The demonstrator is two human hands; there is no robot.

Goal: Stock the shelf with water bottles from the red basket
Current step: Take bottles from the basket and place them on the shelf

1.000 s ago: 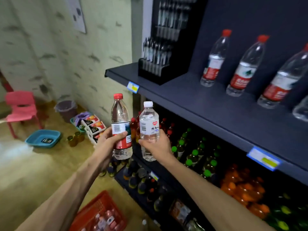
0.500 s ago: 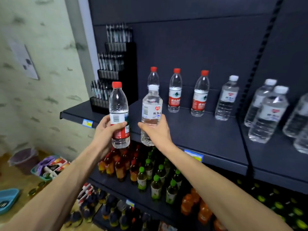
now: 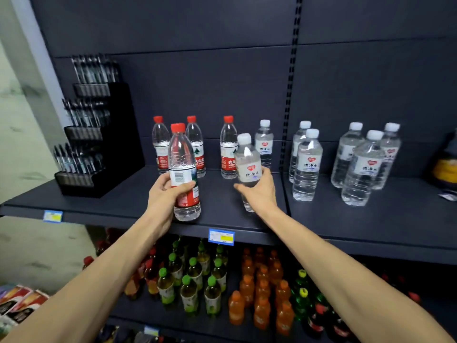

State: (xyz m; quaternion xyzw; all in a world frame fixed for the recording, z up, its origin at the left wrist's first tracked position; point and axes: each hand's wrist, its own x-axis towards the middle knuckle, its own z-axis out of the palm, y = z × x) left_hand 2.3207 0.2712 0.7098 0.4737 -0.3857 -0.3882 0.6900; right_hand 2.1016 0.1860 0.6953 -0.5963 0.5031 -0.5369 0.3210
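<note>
Two water bottles held over the shelf (image 3: 123, 201), one in each grip.

The left hand (image 3: 164, 194) clasps the red-capped bottle (image 3: 183, 172) above the front edge; the right hand (image 3: 259, 191) wraps the white-capped bottle (image 3: 247, 164) mid-shelf. Placement seems under way: each likely goes beside its matching row (image 3: 195, 144), set upright without toppling neighbours. A pen display (image 3: 96, 134) fills the left end.

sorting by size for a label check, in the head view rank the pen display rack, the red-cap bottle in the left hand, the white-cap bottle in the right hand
1. pen display rack
2. red-cap bottle
3. white-cap bottle

The held bottles are nearer the camera than the rack, yet the rack looks biggest.
</note>
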